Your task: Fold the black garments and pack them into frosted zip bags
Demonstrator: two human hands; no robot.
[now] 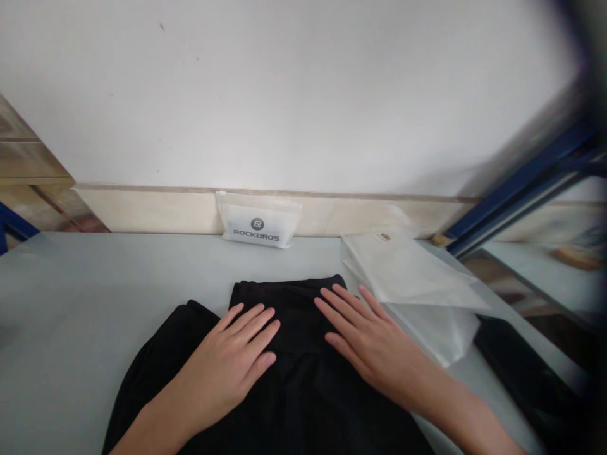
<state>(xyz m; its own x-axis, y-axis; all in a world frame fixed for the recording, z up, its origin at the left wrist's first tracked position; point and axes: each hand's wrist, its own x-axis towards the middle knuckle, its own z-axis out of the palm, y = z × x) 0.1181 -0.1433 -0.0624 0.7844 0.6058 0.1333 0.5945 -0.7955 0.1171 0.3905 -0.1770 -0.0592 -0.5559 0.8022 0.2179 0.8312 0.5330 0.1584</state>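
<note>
A black garment lies spread over the grey table, its narrow far end toward the wall and its near part running out of the bottom of the view. Its exact kind I cannot tell. My left hand rests flat on its left side, fingers stretched out. On the right side of the cloth lies my right hand, also flat with fingers extended. Neither hand grips anything. A fold of the black cloth sticks out to the left, beside my left wrist.
A white ROCKBROS pouch leans against the wall at the back. Clear plastic bags lie right of the garment. Farther right is a dark object, partly blurred. A blue metal frame stands along the right edge of the table.
</note>
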